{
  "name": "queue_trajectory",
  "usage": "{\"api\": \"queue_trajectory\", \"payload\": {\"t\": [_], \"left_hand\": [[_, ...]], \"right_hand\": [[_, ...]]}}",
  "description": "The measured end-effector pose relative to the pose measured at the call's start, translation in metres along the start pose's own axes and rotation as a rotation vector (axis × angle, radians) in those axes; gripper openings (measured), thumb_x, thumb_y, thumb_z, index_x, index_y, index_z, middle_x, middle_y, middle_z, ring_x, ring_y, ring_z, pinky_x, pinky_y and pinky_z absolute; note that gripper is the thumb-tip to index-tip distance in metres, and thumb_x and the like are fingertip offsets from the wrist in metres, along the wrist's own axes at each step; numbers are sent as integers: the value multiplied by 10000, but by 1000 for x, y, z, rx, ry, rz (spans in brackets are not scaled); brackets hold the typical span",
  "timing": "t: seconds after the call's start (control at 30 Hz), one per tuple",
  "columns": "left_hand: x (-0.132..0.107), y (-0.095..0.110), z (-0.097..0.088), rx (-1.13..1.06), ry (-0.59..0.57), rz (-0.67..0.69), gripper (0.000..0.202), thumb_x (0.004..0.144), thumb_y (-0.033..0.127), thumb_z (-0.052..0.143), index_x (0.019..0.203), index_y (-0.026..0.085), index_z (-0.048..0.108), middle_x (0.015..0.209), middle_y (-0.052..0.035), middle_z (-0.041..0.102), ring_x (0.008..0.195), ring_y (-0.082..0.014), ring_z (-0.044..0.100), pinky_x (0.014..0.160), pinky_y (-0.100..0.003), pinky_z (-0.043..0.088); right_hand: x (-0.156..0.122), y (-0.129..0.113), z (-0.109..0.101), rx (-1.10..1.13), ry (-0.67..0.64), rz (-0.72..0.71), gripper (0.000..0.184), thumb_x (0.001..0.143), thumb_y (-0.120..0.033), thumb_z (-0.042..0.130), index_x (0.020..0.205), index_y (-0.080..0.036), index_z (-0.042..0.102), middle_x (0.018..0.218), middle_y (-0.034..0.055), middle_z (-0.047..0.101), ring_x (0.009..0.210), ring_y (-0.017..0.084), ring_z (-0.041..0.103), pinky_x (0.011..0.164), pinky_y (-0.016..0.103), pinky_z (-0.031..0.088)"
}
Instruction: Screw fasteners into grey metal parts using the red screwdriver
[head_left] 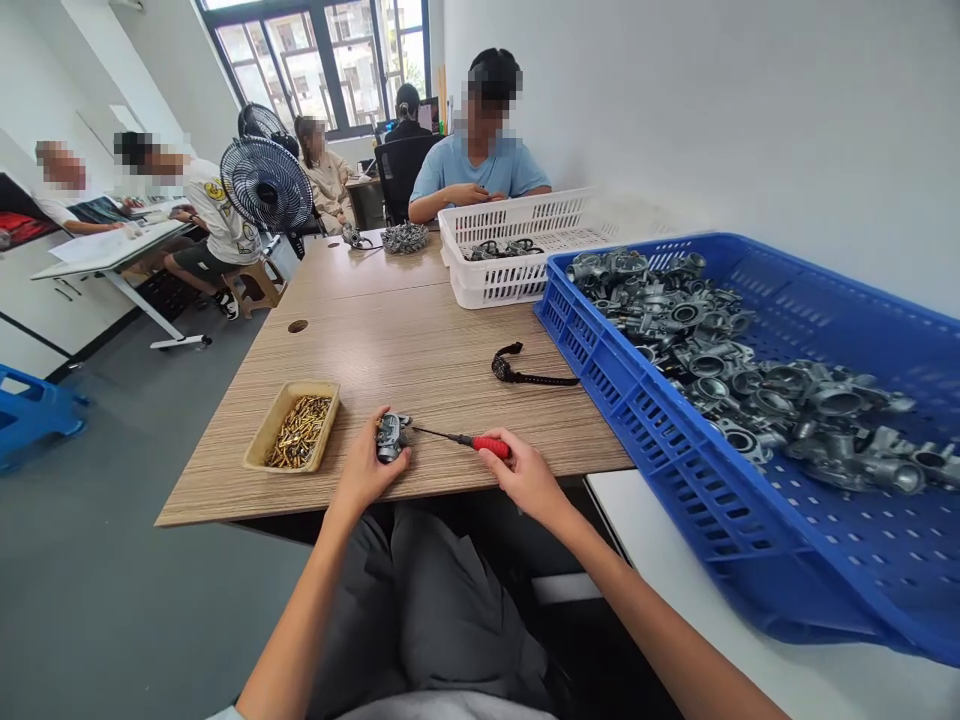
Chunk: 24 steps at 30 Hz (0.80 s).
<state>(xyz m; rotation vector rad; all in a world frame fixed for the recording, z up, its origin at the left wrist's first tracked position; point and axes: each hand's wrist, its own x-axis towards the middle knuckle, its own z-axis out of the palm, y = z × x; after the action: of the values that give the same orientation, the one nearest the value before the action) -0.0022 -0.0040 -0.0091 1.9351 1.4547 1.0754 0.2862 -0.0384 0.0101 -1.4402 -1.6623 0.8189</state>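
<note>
Casting (392,437) sits pinched between thumb and fingers of your left hand (373,465) near the surface's (405,340) front edge; it should feel stiff, fairly heavy, best held by its sides. Your right hand (521,475) is closed round the stiff driver's (491,446) red grip. Beyond: fan (266,188), tub (328,425), white crate (480,295), watch (501,368), blue crate (795,310).

no readable text, labels, brands, numbers or signs anywhere in view

Red screwdriver handle (491,447), grey metal part (389,440), blue crate (795,575), brown streaked tabletop (405,345)
</note>
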Motion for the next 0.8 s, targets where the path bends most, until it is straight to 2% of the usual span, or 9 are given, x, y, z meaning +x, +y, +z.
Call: {"api": "queue_trajectory", "payload": {"t": [0.1,0.23,0.4,0.53,0.57,0.63,0.67,0.73,0.8], "left_hand": [[0,0,3,-12,2,-11,736,874,394,734,1517,172,454,1277,-147,719,1161,-276,693,1069,-450,516],[-1,-2,10,-70,-21,5,721,880,443,737,1498,187,468,1328,-154,703,1208,-288,685,1090,-470,508],[-2,-4,16,-82,-15,5,714,870,543,742,1446,183,522,1365,-171,693,1263,-325,676,1103,-509,510],[-2,-6,18,-112,-4,13,721,856,583,732,1424,183,539,1365,-173,699,1274,-341,678,1101,-525,521],[-2,-7,19,-117,-9,11,720,853,598,724,1412,182,543,1347,-174,707,1254,-345,688,1092,-532,527],[-2,-10,21,-118,-34,4,732,842,630,715,1394,180,548,1326,-175,714,1218,-356,703,1071,-545,539],[-3,-12,21,-121,-43,3,750,834,648,713,1390,174,546,1314,-180,717,1204,-363,708,1058,-549,547],[-3,-18,23,-136,-47,6,794,823,687,697,1396,163,533,1316,-191,710,1205,-378,704,1065,-568,540],[-2,-23,24,-146,-62,19,817,803,718,686,1382,162,534,1317,-201,706,1208,-400,699,1065,-593,536]], "right_hand": [[-6,-2,1,-173,46,-70,234,994,-416,600,1107,-237,699,990,56,792,845,237,734,775,338,537],[-9,-4,4,-453,133,-142,208,1011,-377,604,1116,-240,721,1071,86,783,1018,284,723,868,375,540],[9,-10,14,-671,154,-81,130,996,-355,656,1019,-251,730,1058,85,750,1058,287,675,854,379,548],[25,-26,23,-716,125,-10,172,984,-318,669,1133,-265,736,1171,94,712,1154,295,632,905,394,550],[26,-31,26,-713,126,-15,256,967,-306,687,1216,-258,720,1215,106,696,1184,300,617,962,414,538],[23,-41,34,-687,85,-101,569,916,-341,751,1452,-230,597,1342,133,648,1259,319,577,1088,475,481],[20,-45,40,-664,28,-173,696,887,-380,783,1520,-232,534,1401,135,618,1298,323,555,1135,495,448],[13,-50,52,-609,-167,-327,939,816,-437,846,1619,-226,406,1512,149,542,1380,333,512,1198,506,399],[11,-50,66,-553,-275,-367,1146,742,-481,900,1671,-194,293,1584,199,456,1439,376,474,1204,531,397]]}}
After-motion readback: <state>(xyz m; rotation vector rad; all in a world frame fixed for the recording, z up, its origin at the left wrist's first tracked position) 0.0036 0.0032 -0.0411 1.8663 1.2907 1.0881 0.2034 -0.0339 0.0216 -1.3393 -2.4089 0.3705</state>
